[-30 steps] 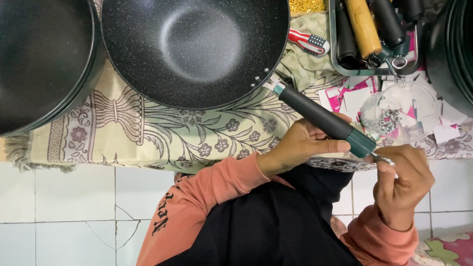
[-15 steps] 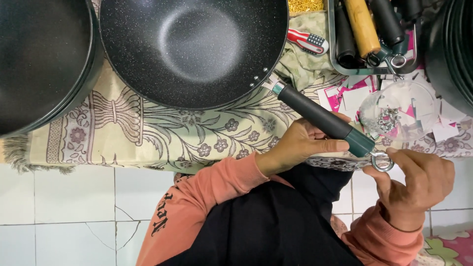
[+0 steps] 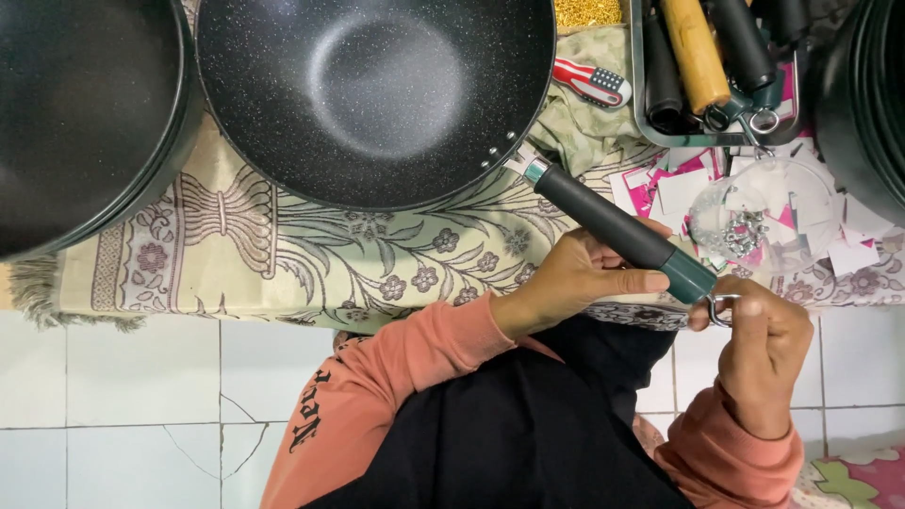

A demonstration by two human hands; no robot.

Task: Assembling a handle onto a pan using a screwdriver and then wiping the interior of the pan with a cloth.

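Observation:
A black speckled wok (image 3: 377, 90) rests on a floral cloth (image 3: 311, 254). Its dark handle (image 3: 617, 231) with a teal end points toward me. My left hand (image 3: 575, 278) grips the handle from below, thumb along its side. My right hand (image 3: 759, 349) pinches a small metal ring (image 3: 721, 306) at the tip of the handle. Both arms wear salmon sleeves over a dark garment.
A second black pan (image 3: 80, 113) lies at the left, another dark pan (image 3: 867, 94) at the right edge. A metal tray (image 3: 716, 71) holds several handles. A clear container (image 3: 754, 221) has small metal parts, beside paper scraps. A red screwdriver (image 3: 589, 83) lies near the wok. White floor tiles lie below.
My right hand has shifted slightly around the metal ring at the handle's end, its fingers turning. The wok and my left hand stay in place.

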